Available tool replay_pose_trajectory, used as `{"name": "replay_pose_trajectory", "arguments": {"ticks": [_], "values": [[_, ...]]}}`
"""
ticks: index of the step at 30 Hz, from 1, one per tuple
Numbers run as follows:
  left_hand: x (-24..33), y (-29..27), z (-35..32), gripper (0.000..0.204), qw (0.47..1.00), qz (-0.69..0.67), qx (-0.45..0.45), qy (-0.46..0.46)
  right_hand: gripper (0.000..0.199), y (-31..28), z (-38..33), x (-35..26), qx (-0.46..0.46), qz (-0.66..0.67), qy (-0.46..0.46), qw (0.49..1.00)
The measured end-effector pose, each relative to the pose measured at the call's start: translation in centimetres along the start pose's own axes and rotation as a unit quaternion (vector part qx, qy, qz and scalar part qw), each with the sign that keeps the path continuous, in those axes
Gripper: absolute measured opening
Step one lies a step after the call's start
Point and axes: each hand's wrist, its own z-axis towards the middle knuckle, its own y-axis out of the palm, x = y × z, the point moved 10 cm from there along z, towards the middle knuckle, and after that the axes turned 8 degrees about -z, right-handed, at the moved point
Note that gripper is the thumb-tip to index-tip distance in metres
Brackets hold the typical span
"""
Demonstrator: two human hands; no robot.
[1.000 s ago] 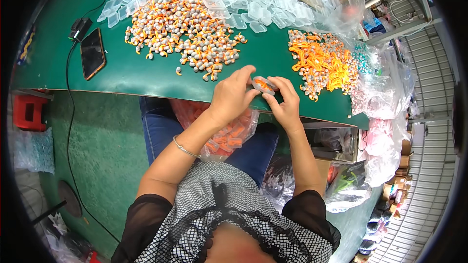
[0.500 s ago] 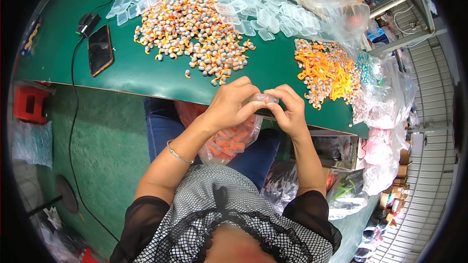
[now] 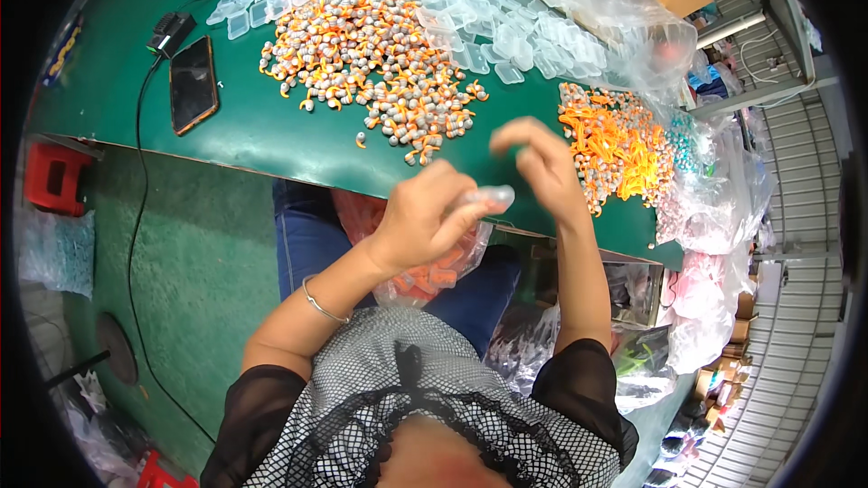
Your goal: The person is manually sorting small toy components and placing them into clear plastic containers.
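Above the table's front edge, my left hand (image 3: 420, 220) is closed on a small clear plastic box (image 3: 494, 198), pinched between thumb and fingers. Something orange shows through the box, though its contents are too blurred to make out. To the right, my right hand (image 3: 545, 167) is raised apart from the box, slightly smeared, its fingers bent but apart with nothing visible in them. It is nearest to a pile of orange loops and small grey-and-orange pieces (image 3: 615, 149). Farther left lies a large heap of small grey beads with orange hooked ends (image 3: 380, 63).
Many clear empty boxes (image 3: 506, 36) lie along the back beside plastic sheeting (image 3: 624, 32). A phone (image 3: 193, 84) and a black adapter with a cable (image 3: 170, 34) are on the green table (image 3: 262, 140). A bag of orange-filled boxes (image 3: 423, 282) rests at my lap.
My right hand has let go of the clear box and moved up and right toward the orange pile. My left hand keeps the box, now tilted. The view has shifted slightly.
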Motion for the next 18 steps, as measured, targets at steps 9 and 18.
{"name": "replay_pose_trajectory", "arguments": {"ticks": [9, 18], "values": [[0.1, 4.0, -3.1, 0.023, 0.975, 0.181, -0.13, 0.031, 0.013, -2.5, 2.4, 11.0, 0.161, -0.468, 0.072, 0.866], [-2.1, -1.4, 1.0, 0.009, 0.929, 0.369, -0.009, 0.014, 0.012, 0.9, -5.6, 1.1, 0.101, -0.491, 0.021, 0.865]]}}
